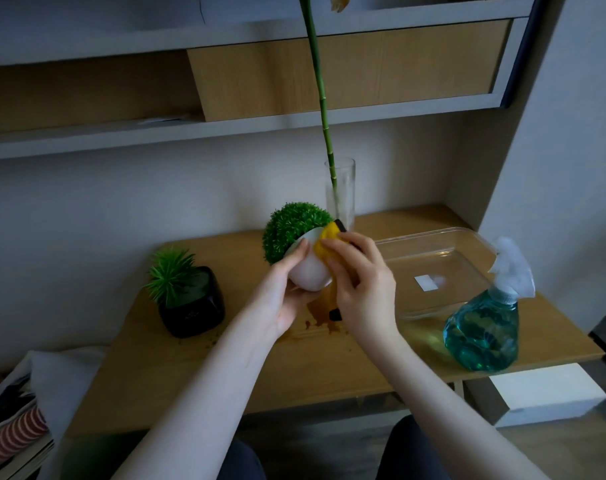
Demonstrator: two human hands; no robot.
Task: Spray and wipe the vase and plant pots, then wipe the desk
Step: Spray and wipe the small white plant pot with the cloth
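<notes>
My left hand (287, 289) cradles the tilted white pot (310, 273) above the desk (315, 358); my right hand (360, 282) presses the yellow cloth (324, 249) against it. Wet ceramic could slip and drop, hitting the glass vase (341, 192).

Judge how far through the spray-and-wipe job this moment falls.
Midway. In hand: the left hand holds the white pot tilted while the right hand presses the yellow cloth on it. Left: brown spill on the desk. Whether the black pot and glass vase are wiped cannot be told.
</notes>
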